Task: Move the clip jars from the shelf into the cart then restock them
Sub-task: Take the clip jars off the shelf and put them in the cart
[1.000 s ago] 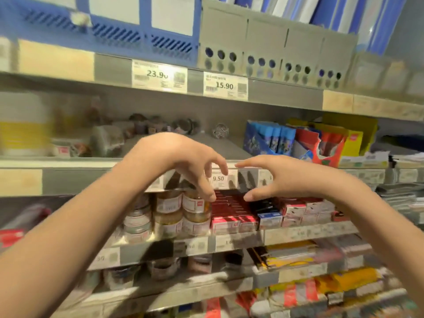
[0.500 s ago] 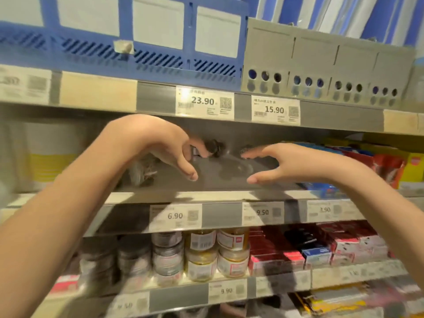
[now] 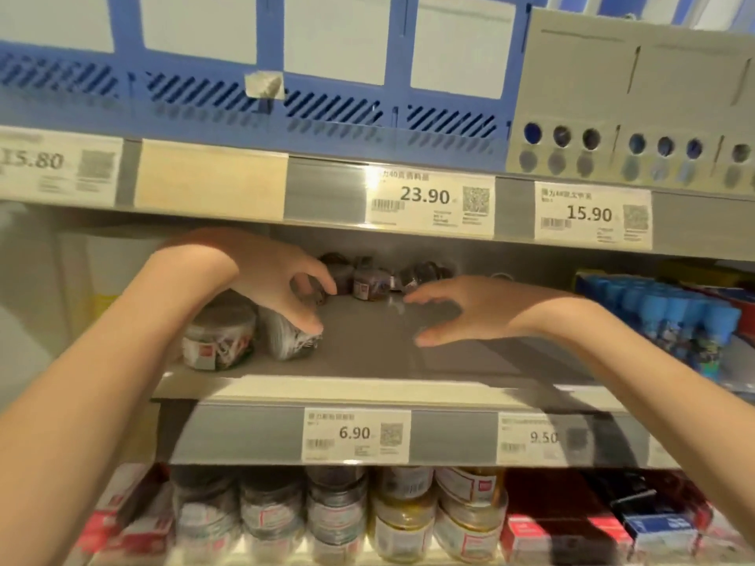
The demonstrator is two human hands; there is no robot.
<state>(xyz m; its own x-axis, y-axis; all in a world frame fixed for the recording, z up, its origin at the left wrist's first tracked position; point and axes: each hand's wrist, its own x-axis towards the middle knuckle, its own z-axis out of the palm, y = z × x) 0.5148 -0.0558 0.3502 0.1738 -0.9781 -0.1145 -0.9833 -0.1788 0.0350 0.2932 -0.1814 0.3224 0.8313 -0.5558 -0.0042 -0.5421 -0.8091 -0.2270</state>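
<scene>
Both my hands reach into the middle shelf (image 3: 367, 386). My left hand (image 3: 278, 283) hovers with curled fingers just above and beside two clear clip jars (image 3: 220, 337), its thumb close to the tipped jar (image 3: 288, 339); it holds nothing. My right hand (image 3: 457, 308) is spread open above the bare shelf floor, fingers pointing left. Several small dark clip jars (image 3: 369, 281) stand at the back of the shelf, just beyond both hands' fingertips.
The shelf below holds stacked clip jars (image 3: 339, 516) and red and blue boxes (image 3: 592, 524). Blue packs (image 3: 686, 316) sit at the right of the middle shelf. Blue file boxes (image 3: 286, 75) and grey ones (image 3: 637, 91) stand above. Price tags line the shelf edges.
Both hands rose from the lower jar shelf and moved deeper into the middle shelf, closer to the jars at the back. The view tilted up.
</scene>
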